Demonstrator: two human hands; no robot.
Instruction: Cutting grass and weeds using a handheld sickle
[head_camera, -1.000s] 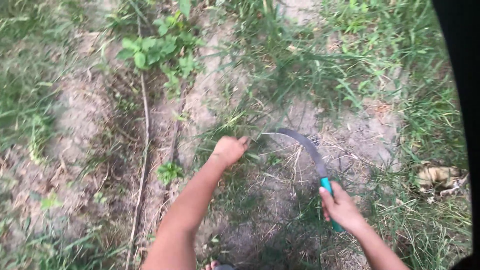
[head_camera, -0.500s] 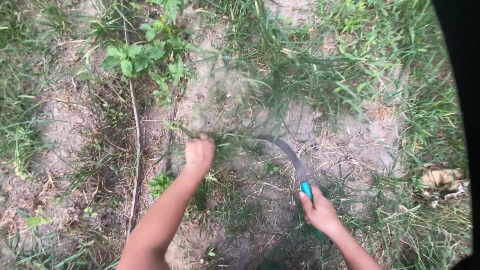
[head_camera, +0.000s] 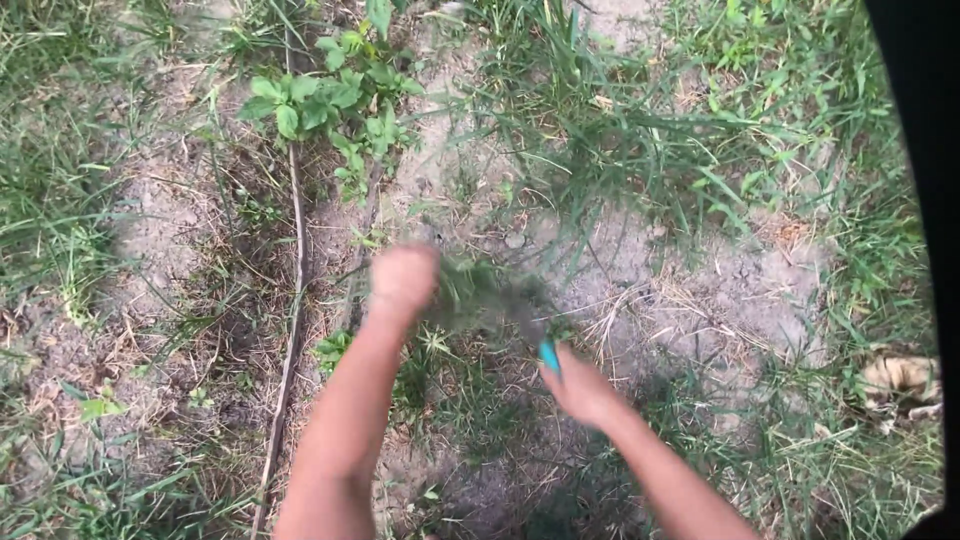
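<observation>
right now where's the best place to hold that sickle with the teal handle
By the teal handle, the only safe part, closing round it from the near end as the right hand does. The dark curved steel blade, blurred here, runs up and left from the handle toward the grass tuft at the left hand, so keep clear of that side.

Motion blur smears the left hand (head_camera: 403, 278), the grass tuft (head_camera: 480, 295) and the sickle (head_camera: 548, 354) blade; blade outline indistinguishable. Right hand (head_camera: 582, 390) covers most of the teal handle. Both forearms cut off at bottom edge
</observation>
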